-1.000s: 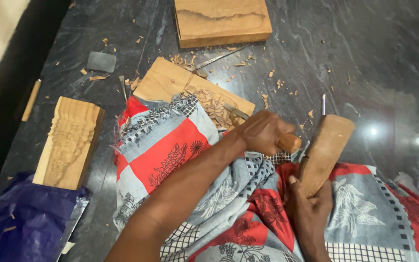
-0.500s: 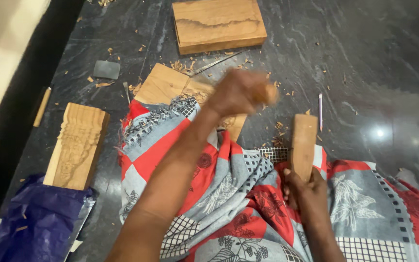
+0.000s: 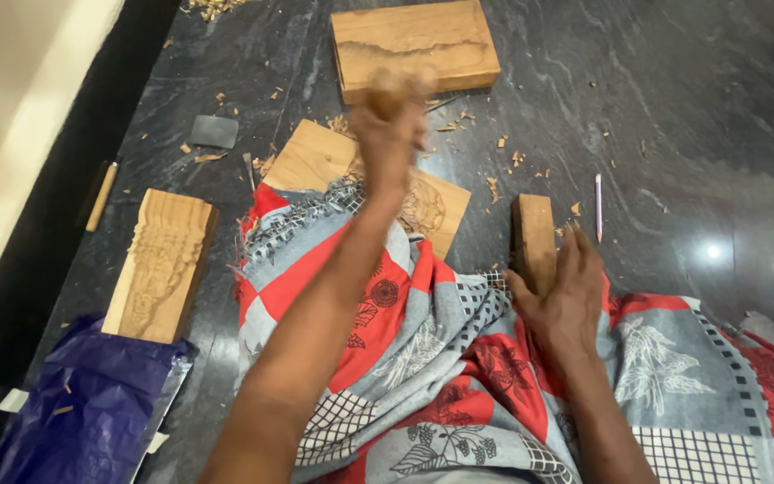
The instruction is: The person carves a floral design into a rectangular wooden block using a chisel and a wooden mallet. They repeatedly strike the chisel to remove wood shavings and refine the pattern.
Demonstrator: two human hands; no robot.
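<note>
My left hand (image 3: 390, 121) is raised and blurred above the far edge of a carved wooden panel (image 3: 315, 157). It is closed in a fist, and a tan wooden end shows out of its top, seemingly a small tool's handle. The panel lies on the dark stone floor, with its near part under a red and grey patterned cloth (image 3: 387, 358) across my lap. My right hand (image 3: 566, 296) grips a plain wooden mallet block (image 3: 534, 235) standing on the floor, just right of the panel.
A large plain wood block (image 3: 414, 45) lies at the far side. A carved wooden post (image 3: 161, 264) lies at left, with a blue plastic bag (image 3: 82, 403) in front of it. A grey flat stone (image 3: 215, 132), a pencil (image 3: 598, 206), a stick-like tool (image 3: 100, 195) and scattered wood chips lie on the floor.
My left hand has swung from beside the mallet up and away over the panel's far edge. My right hand has lowered the mallet block from tilted in the air onto the floor.
</note>
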